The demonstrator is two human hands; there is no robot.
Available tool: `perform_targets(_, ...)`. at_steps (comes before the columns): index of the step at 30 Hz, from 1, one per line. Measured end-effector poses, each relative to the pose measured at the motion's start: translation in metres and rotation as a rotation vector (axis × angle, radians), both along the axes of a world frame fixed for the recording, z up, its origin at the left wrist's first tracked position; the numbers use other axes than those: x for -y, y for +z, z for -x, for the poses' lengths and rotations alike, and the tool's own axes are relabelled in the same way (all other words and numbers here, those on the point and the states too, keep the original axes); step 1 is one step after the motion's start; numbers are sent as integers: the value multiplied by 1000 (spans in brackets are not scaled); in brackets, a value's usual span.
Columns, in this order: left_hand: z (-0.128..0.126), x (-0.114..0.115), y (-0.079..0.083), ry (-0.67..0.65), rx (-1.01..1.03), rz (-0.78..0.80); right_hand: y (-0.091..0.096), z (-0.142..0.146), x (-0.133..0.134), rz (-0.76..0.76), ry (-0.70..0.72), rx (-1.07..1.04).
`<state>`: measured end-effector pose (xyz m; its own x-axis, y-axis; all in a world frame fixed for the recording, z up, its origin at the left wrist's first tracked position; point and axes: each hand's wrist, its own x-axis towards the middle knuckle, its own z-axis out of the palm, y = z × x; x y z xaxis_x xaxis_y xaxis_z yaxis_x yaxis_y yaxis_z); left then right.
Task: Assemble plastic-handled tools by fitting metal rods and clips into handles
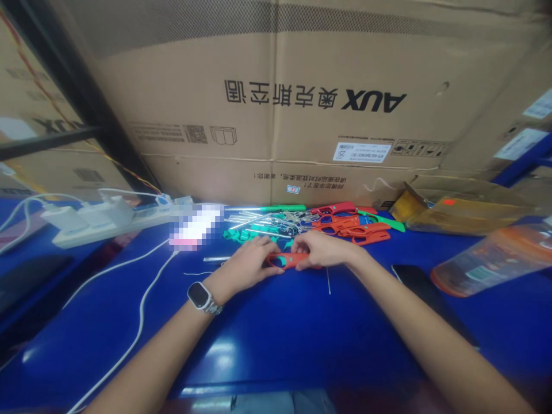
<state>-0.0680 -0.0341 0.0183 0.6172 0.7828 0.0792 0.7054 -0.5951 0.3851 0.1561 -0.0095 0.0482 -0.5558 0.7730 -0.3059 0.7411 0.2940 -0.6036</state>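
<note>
My left hand (250, 261) and my right hand (323, 250) together grip a small red plastic handle piece (287, 260) just above the blue table (280, 333). Each hand pinches one end of it, fingers closed. A smartwatch (200, 297) sits on my left wrist. Right behind my hands lies a heap of red handle pieces (349, 224), green handle pieces (250, 233) and thin metal rods (259, 218). A single thin rod (328, 282) lies on the table below my right wrist.
A large cardboard box (302, 115) stands along the back. A white power strip (90, 221) with plugs and white cables (138, 322) is at the left. A black phone (420, 282), an orange-lidded plastic container (491, 261) and yellow packaging (457, 210) lie at the right.
</note>
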Motion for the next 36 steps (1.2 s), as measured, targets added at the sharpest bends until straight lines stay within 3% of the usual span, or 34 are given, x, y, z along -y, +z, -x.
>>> perform_targets(8,4,-1,-3,-81,50,-53,3,5,13,-113,57,39)
perform_targets(13,2,-2,-6,-98,45,-93,-4,5,23,153,-105,-114)
perform_targets(16,0,0,-6,-70,36,-152,-9,4,28,158,-122,-224)
perform_targets(22,5,-1,-1,165,154,-410,-15,5,37,-33,-186,-382)
perform_targets(25,7,-3,2,371,412,-536,-19,8,39,-101,-232,-476)
perform_targets(27,5,-4,2,533,675,-534,-23,12,39,-153,-267,-545)
perform_targets(28,3,-4,2,592,819,-465,-25,14,40,-173,-283,-579)
perform_targets(30,-7,-4,0,610,1086,-165,-30,21,42,-193,-308,-641)
perform_targets(33,-25,-2,0,366,1343,439,-39,35,46,-188,-340,-723)
perform_targets(36,-38,1,3,270,1466,661,-49,52,51,-175,-376,-814)
